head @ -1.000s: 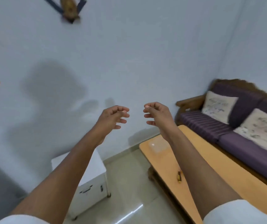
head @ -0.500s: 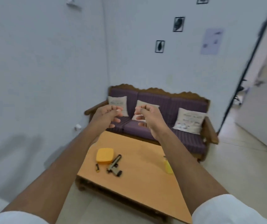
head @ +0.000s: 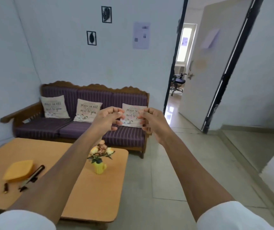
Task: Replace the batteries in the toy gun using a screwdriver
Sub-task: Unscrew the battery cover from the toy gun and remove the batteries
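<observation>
**Nothing started yet: both hands are hanging in the air, far from the toy gun**

The person is holding both arms stretched out in front, above the floor and the right end of the wooden table. The left hand is hovering with its fingers curled inward like a claw, gripping nothing; the right hand is mirroring it just beside, fingers curled and equally empty. The two are facing each other with a small gap between them.

The toy gun is lying on the near-left part of the table, partly hidden by the left forearm, just beside a yellow lid-like box. A small dark item, possibly the screwdriver or a battery, is lying just left of the gun; it is too small to tell. A yellow flower pot is standing toward the table's right end.

By my reading, the task is sitting at its very beginning: the gun is untouched, and reaching, unscrewing, swapping batteries and closing are all remaining. The gun is lying well apart from both hands, low and to the left.
</observation>
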